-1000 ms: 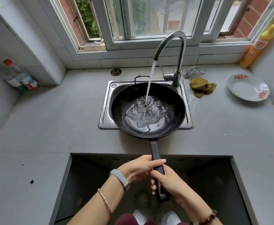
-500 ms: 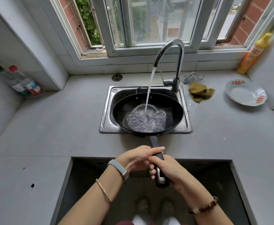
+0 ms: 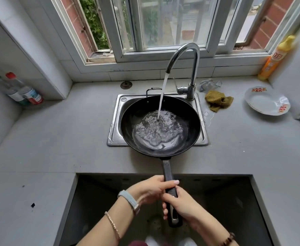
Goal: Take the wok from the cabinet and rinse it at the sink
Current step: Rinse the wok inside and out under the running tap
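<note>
A black wok (image 3: pixel 190 119) sits over the steel sink (image 3: pixel 116 121), its long dark handle (image 3: pixel 167 170) pointing toward me. Water runs from the curved tap (image 3: pixel 193 55) into the wok and pools in its bottom. My left hand (image 3: pixel 149 189) grips the handle from the left, thumb laid across it. My right hand (image 3: pixel 181 204) grips the handle just below, fingers wrapped round it. The handle's end sticks out under my right hand.
A yellow-green cloth (image 3: pixel 217 102) and a white plate (image 3: pixel 266 101) lie right of the sink; an orange bottle (image 3: pixel 275 57) stands in the right corner. Two bottles (image 3: pixel 24 91) lean at the left wall. A dark open recess (image 3: pixel 216 201) gapes in the counter below my hands.
The wok rocked: half a second ago it tipped lower into the sink, now it is raised toward me again. Both hands kept their hold on the handle.
</note>
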`<control>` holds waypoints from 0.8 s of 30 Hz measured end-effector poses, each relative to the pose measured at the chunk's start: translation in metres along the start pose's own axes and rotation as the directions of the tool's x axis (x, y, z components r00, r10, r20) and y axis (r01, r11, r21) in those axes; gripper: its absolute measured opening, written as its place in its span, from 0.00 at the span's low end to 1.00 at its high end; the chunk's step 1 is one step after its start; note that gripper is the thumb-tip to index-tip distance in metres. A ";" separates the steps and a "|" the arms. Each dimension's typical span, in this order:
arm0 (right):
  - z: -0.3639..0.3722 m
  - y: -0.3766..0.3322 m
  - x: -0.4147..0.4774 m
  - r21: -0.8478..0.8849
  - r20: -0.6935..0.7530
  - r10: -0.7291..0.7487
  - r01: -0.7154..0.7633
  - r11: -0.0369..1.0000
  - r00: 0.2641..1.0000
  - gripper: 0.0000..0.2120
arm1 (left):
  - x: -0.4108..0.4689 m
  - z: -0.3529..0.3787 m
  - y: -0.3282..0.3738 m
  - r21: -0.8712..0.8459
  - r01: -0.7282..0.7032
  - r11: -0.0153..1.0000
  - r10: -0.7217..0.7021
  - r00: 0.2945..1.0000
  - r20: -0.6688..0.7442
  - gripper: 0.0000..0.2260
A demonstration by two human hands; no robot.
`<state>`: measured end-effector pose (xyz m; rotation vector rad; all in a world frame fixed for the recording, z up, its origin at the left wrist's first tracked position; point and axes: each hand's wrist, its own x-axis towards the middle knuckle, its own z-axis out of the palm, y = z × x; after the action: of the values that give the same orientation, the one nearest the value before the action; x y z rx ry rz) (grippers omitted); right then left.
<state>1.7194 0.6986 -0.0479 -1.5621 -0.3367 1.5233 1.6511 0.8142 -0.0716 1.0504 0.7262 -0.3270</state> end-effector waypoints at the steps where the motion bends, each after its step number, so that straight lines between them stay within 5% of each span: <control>1: 0.000 0.006 0.000 -0.021 -0.006 0.017 -0.017 1.000 1.000 0.09 | 0.002 0.001 -0.007 0.001 0.001 1.000 -0.001 1.000 -0.008 0.11; 5: 0.000 0.021 0.002 -0.081 -0.043 0.048 -0.051 0.995 0.998 0.08 | 0.007 0.004 -0.023 -0.055 0.009 0.998 -0.009 1.000 -0.015 0.08; 11: 0.000 0.001 -0.001 -0.038 -0.032 0.013 -0.014 0.999 0.999 0.05 | 0.006 0.000 -0.008 -0.022 -0.005 1.000 0.005 1.000 -0.010 0.19; 14: 0.003 -0.016 -0.002 0.011 -0.024 -0.023 0.023 1.000 0.999 0.03 | -0.002 0.000 0.012 -0.054 -0.007 0.998 0.008 1.000 0.021 0.13; 24: 0.004 -0.040 0.000 0.091 -0.021 -0.040 0.042 0.995 0.999 0.08 | -0.005 -0.004 0.036 -0.062 -0.031 0.998 0.034 0.998 0.049 0.15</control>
<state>1.7313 0.7226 -0.0174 -1.4886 -0.2823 1.4705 1.6662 0.8347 -0.0456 0.9922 0.6692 -0.3003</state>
